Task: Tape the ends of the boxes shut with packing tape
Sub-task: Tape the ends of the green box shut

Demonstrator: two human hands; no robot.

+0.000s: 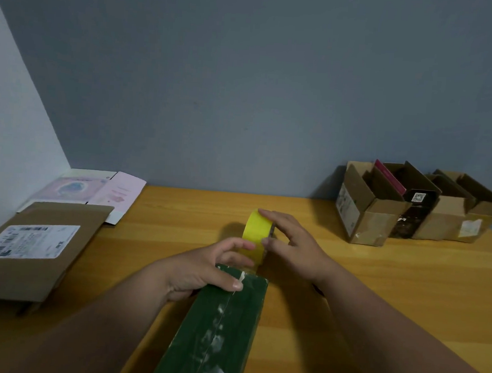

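Note:
A long dark green box [217, 330] lies on the wooden table [377, 283], its far end pointing away from me, with white tape remnants along its top seam. Just beyond that end stands a yellow roll of packing tape [256, 226] on its edge. My right hand [290, 244] holds the roll, fingers over its top and thumb on its near side. My left hand [207, 268] rests on the far left corner of the green box, thumb pressing on the top near the seam, fingers reaching toward the roll's lower edge.
Flattened brown cardboard with a white shipping label [34, 247] lies at the left, with pale pink flattened cartons [99, 189] behind it. Three open cardboard boxes [412, 203] stand in a row at the back right against the blue-grey wall.

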